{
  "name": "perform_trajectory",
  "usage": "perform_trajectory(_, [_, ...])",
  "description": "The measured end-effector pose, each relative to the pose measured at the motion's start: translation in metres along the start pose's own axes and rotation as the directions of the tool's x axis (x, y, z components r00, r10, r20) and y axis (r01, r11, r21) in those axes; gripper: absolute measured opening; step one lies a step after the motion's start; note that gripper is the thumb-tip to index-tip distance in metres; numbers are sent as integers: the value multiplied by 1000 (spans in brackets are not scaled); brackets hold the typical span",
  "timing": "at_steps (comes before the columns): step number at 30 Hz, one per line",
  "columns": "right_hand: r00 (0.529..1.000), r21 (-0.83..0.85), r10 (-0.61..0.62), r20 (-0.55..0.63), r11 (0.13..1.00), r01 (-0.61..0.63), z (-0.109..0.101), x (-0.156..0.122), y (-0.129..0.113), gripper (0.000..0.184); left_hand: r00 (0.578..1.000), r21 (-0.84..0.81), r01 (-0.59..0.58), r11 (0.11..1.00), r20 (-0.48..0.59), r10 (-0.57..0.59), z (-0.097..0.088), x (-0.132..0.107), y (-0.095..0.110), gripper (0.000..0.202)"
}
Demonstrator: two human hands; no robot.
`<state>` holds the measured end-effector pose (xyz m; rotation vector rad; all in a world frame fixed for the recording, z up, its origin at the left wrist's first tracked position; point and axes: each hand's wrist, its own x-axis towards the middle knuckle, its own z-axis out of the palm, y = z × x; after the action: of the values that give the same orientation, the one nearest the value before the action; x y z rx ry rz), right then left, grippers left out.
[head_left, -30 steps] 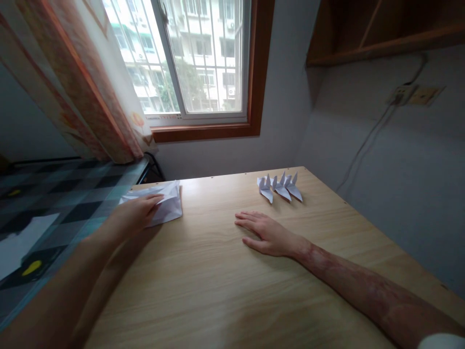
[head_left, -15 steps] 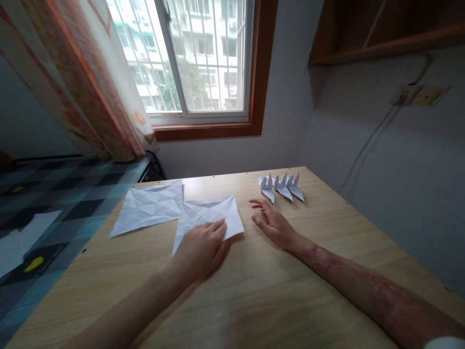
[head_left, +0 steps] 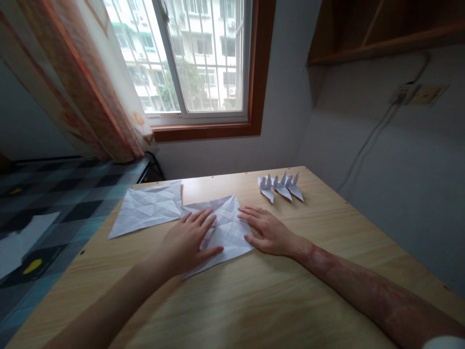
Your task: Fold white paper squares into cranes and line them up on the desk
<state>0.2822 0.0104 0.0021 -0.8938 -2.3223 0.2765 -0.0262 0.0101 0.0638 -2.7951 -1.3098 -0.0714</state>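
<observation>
A creased white sheet of paper (head_left: 228, 228) lies on the wooden table in front of me. My left hand (head_left: 191, 240) rests on its left side, fingers spread and thumb stretched to the right. On the paper's right edge lies my right hand (head_left: 267, 230), fingers extended and slightly apart. Neither hand grips anything. Parts of the sheet are hidden beneath both hands. Just to the left is a second creased white sheet (head_left: 150, 203), its right side meeting the first one.
Three folded white paper figures (head_left: 281, 186) stand in a row at the table's back right. The table (head_left: 327, 242) reaches the wall below the window. On the left, a checked bed cover (head_left: 54, 203) carries more white paper (head_left: 31, 235). A shelf (head_left: 392, 46) hangs upper right.
The near sheet has come nearer and shows more of its creased face. My left hand has shifted left and spread its fingers. My right hand has come down onto the sheet's right edge.
</observation>
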Motion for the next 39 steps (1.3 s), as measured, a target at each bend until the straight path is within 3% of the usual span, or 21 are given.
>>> perform_trajectory(5, [1000,-10,-10,15,1000,10,-1,1,-4,42,982,-5,1,1000,187,0,0,-3,-10,93])
perform_trajectory(11, [998,-33,42,-47,998,-44,-2,1,-7,18,980,-94,-81,992,172,96,-1,-6,-2,95])
perform_trajectory(16, [994,-24,60,-95,998,-63,0,2,-5,3,964,-119,-99,988,234,125,-9,-10,-10,100])
perform_trajectory(21, [989,-36,81,-125,996,-86,1,1,-5,16,957,-94,-28,995,285,54,-17,-18,-20,120])
perform_trajectory(26, [984,-59,89,-155,993,-99,1,0,-4,28,933,-60,19,998,359,4,-34,-17,-14,134])
perform_trajectory(31, [980,-88,96,-176,990,-113,2,-1,-2,29,926,-43,39,998,378,-20,-41,-15,-10,126])
perform_trajectory(39, [980,-60,114,-166,990,-126,2,0,-4,17,934,-43,11,999,357,5,-30,-18,-4,107])
